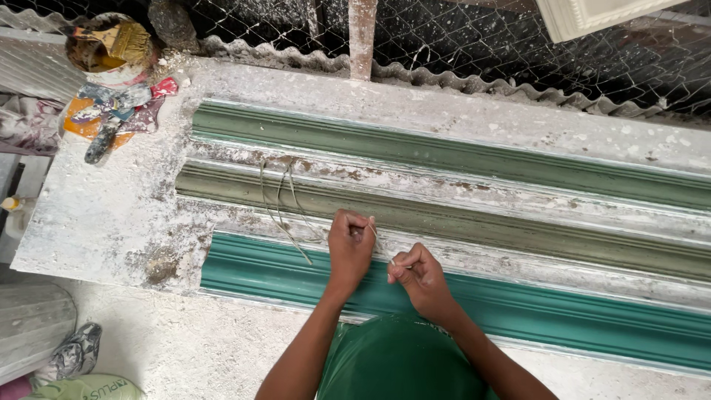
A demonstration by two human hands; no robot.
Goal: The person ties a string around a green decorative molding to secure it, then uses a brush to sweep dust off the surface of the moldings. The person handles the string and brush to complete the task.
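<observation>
At top left, a paint-crusted pot [104, 46] holds a brush [122, 38]. Dusty white surface [96, 215] carries three green moulds [444, 155]. Both hands, left hand [349, 248] and right hand [422, 278], have fingers pinching pale fibre strands [285, 204].

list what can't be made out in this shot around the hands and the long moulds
Head view only:
- Left hand: closed fist hides how it holds the fibre strands.
- Right hand: the pinched strand is too thin to follow.
- Teal mould: right end cut off by the frame; part hidden by the arms.
- Container with brush: contents unclear, clipped by the top edge.
</observation>
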